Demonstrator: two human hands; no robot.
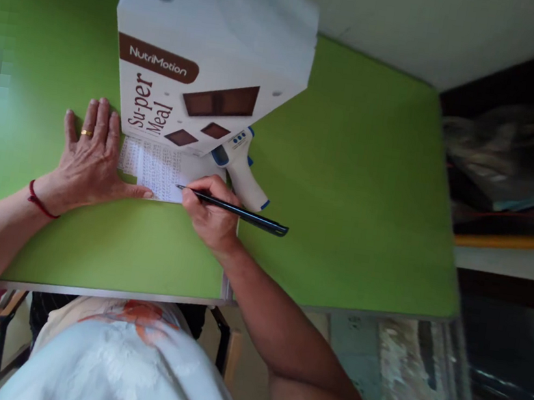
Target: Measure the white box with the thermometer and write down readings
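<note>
- The handwritten sheet [165, 173] lies on the green desk [356, 192] at the near foot of the NutriMotion Su-per Meal box [213, 48]. From where I stand I can't tell whether the box's base overlaps the sheet; if it does, a tug could crease the paper or rock the box.
- The left hand [92, 160] lies flat, fingers spread, just left of the box, with only its thumb reaching the sheet's edge — a light hold, I'd say. Should that thumb lift, the sheet could skid under the pen and spoil a line.
- The right hand [213, 216], on the box's near side, pinches a black pen [245, 213], tip at the writing. Dragging that hand sideways might smear any wet ink.
- The infrared thermometer [246, 177] rests by the box's near right corner, close beside the right hand — one wide sweep could shove it.
- The left fingers lie close to the box's left side; a careless stretch might push it askew.
</note>
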